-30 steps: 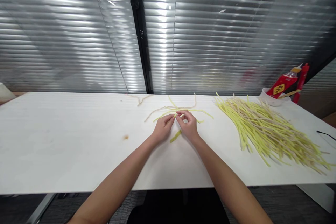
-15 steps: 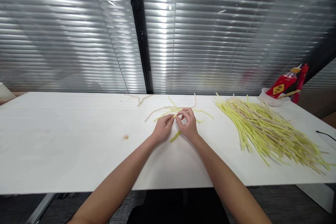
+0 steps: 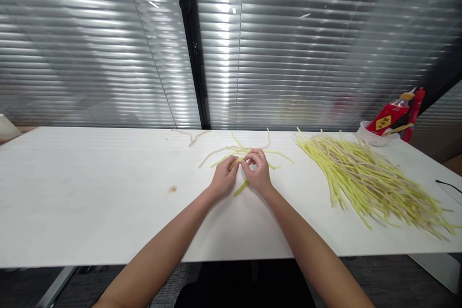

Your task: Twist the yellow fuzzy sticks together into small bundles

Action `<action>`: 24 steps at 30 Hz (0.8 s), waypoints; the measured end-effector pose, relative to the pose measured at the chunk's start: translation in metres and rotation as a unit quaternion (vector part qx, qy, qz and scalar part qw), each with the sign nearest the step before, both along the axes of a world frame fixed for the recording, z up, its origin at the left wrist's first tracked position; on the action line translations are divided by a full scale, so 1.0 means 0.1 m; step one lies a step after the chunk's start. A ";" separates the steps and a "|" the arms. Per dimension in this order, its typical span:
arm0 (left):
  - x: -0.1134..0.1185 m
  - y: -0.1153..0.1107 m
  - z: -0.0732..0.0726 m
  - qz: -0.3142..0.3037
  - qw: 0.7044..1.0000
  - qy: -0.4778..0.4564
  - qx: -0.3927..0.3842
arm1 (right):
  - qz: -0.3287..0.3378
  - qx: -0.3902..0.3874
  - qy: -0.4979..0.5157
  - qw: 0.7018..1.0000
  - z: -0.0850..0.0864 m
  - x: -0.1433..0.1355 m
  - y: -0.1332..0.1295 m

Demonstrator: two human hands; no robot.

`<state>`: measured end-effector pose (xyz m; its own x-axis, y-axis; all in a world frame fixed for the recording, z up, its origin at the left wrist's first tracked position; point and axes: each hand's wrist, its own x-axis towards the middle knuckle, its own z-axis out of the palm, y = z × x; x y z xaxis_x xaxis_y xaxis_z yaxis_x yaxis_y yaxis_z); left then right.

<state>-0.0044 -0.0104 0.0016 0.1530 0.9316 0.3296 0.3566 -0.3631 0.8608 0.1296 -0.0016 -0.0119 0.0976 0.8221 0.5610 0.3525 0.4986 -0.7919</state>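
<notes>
My left hand (image 3: 224, 176) and my right hand (image 3: 259, 172) meet fingertip to fingertip low over the table. Both are pinched on a yellow pipe cleaner (image 3: 240, 188), whose lower end pokes out toward me between the wrists. Its middle is mostly hidden by the fingers. Just behind the hands lie several loose yellow pipe cleaners (image 3: 283, 155), spread out in different directions. Among them is a long beige pipe cleaner (image 3: 213, 154) that bends up at its right end.
To the right is a large heap of yellow and beige pipe cleaners (image 3: 364, 173). Behind it, a clear plastic tub (image 3: 375, 140) holds a red-labelled bottle (image 3: 388, 116). Bent beige stems (image 3: 192, 139) lie near the white table's (image 3: 108, 192) back edge, below window blinds (image 3: 306, 57).
My fingertips have shifted very slightly around the yellow pipe cleaner, and a bit more yellow shows by the left fingers. Everything else looks the same.
</notes>
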 end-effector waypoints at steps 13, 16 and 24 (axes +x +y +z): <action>-0.01 0.00 -0.04 0.013 0.997 0.033 0.075 | 0.101 -0.158 0.157 0.970 -0.07 0.00 0.10; -0.02 -0.01 -0.03 0.008 0.996 0.037 0.084 | 0.126 -0.202 0.193 0.952 -0.05 0.01 0.08; -0.04 -0.02 -0.02 -0.029 0.985 0.093 0.143 | 0.170 -0.282 0.275 0.903 -0.03 0.01 0.08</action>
